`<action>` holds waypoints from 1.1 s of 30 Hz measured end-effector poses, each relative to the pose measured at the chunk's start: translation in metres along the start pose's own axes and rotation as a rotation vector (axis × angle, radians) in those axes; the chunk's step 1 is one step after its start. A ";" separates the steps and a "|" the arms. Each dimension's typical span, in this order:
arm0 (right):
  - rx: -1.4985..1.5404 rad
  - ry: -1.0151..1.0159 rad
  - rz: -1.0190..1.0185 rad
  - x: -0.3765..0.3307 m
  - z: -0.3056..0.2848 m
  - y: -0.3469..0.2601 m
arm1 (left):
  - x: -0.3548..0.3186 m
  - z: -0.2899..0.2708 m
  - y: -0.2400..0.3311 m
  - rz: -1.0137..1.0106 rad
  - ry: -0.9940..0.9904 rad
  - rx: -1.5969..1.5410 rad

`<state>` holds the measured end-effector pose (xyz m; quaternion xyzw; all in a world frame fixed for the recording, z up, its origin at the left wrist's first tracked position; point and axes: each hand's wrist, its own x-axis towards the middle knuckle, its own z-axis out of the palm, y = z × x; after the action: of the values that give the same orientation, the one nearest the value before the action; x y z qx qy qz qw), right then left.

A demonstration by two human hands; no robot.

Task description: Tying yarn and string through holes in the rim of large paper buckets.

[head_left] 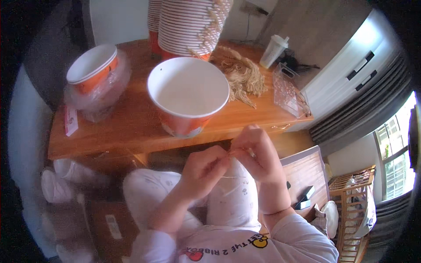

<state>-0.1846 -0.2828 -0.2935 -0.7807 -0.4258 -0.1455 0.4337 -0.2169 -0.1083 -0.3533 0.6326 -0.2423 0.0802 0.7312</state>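
My left hand and my right hand meet above my lap, just in front of the table edge. Both are closed in a pinch, fingertips almost touching, on a thin pale string. A short stretch of it shows below the fingers; the rest is hidden by them. Just beyond my hands stands a large white-and-orange paper bucket, upright, with a small dark spot near its left rim. Behind it, to the right, lies a loose bundle of tan strings.
Tall stacks of similar paper buckets rise at the back of the wooden table. Further buckets sit in clear plastic at the left. A lidded cup and a clear plastic box are at the right. A wooden crib stands lower right.
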 end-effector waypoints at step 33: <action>-0.362 -0.016 -0.223 0.057 0.019 -0.001 | 0.002 -0.020 0.008 0.286 0.481 0.638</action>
<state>-0.1537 -0.2371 -0.2699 -0.7951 -0.4797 -0.2606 0.2642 -0.2135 -0.0876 -0.3473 0.7503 -0.1131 0.3973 0.5161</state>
